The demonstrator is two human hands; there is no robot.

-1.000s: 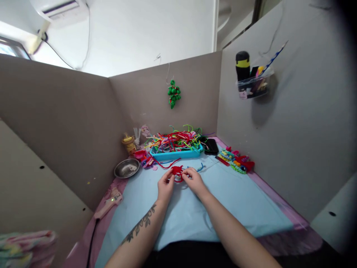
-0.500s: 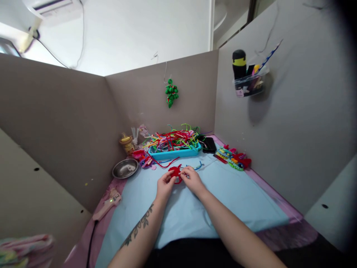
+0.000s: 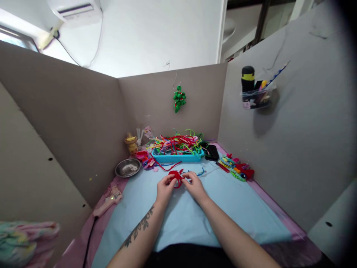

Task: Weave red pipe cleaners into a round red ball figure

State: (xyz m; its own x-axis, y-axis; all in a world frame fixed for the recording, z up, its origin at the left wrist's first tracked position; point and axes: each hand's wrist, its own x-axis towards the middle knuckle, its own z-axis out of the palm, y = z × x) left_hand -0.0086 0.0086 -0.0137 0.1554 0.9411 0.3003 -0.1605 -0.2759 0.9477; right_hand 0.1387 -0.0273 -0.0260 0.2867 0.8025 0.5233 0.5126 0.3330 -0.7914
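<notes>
Presently, both hands meet over the middle of a pale blue cloth (image 3: 228,217) spread on the worktable, and the red fuzzy piece (image 3: 175,174) under work is between them, just short of the blue tray (image 3: 178,158). Left hand (image 3: 165,189): thumb and fingers are pinched on the left side of the piece, gripping it. Right hand (image 3: 196,186): thumb and forefinger are brought together at its right edge, grasping a strand there; the exact grip of the tips is too small to make out. A red loop hangs below the body of the piece, between the two hands. Beyond the hands, a loose red stem (image 3: 167,168) trails from the tray toward them, and a thin blue stem (image 3: 200,172) lies near the right hand. The tray is heaped with tangled coloured stems (image 3: 181,142). To its left stand a metal bowl (image 3: 119,171) with small pale bits inside and a cluster of red and purple pieces (image 3: 147,162). A pink glue gun (image 3: 108,204), its indicator lit green, lies at the left table edge. To the right, a black flat object (image 3: 213,153) and a group of multicoloured fuzzy pieces (image 3: 237,169) rest near the partition.
</notes>
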